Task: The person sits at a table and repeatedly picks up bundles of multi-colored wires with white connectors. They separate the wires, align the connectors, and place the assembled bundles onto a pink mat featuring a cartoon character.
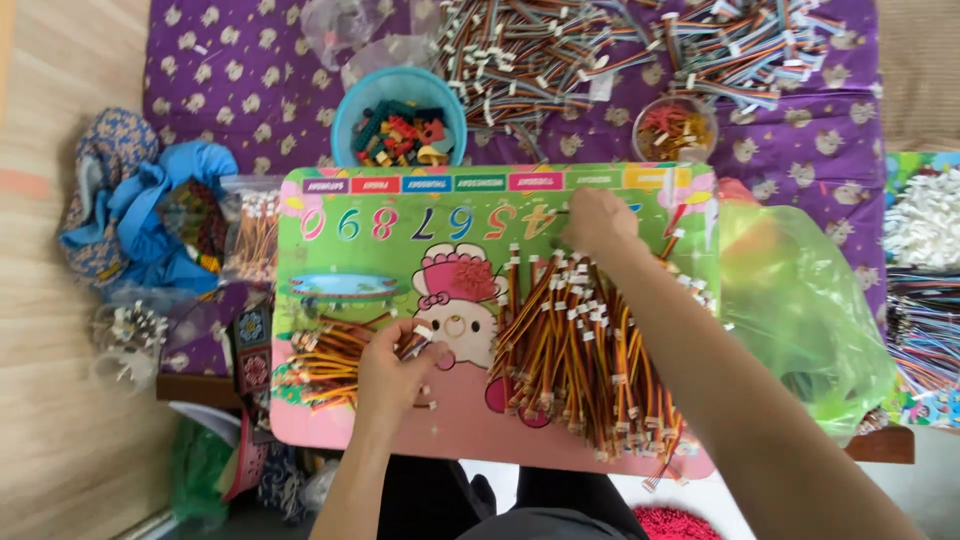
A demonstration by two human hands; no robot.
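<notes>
Left hand [395, 372] pinching, seemingly, wire [415, 345]; right hand [598, 222] atop wire pile [585, 355].

Right hand [598, 222] fingertips behind wires [580, 350]

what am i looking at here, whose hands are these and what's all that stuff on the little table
This is one picture from a camera worn on a person's head, looking down at their own two bare hands.

They sit at a small colourful children's table with a cartoon picture. The left hand pinches a short wire with a white plug, beside a small pile of red, yellow and black wires. The right hand reaches to the top of a larger heap of the same wires.

Behind, on a purple patterned cloth, stand a blue plastic bowl of small coloured parts, more multicoloured wire bundles, and a green plastic bag at right.
</notes>
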